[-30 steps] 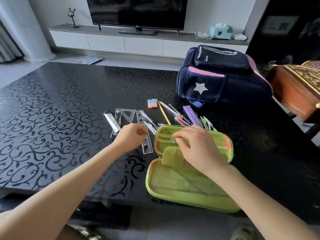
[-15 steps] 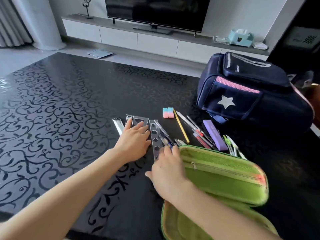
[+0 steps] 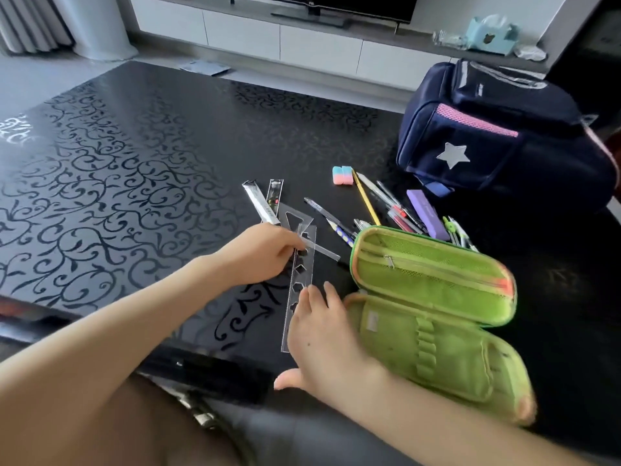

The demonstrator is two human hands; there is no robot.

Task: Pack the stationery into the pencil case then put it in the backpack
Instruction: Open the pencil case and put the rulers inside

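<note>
While the left hand [image 3: 265, 253] pinches the clear stencil ruler [image 3: 299, 290] and the right hand [image 3: 322, 334] lies spread on its near end, the green pencil case [image 3: 433, 314] gapes beside them — pens [image 3: 393, 206], eraser [image 3: 342, 175] behind, backpack [image 3: 504, 142] beyond.

The left half of the desk [image 3: 111, 169] is left bare, so free passage is offered there from the near edge to the far edge. The middle is crowded by clear rulers [image 3: 297, 284] and a loose row of pens [image 3: 386, 210], lying close together with only narrow gaps between them. To the right, the way is blocked by the open pencil case [image 3: 433, 317], its raised lid standing just in front of the pens. Behind it, the far right corner is filled by the backpack [image 3: 504, 136]. A bare strip is left between the eraser [image 3: 342, 175] and the desk's far edge.
</note>
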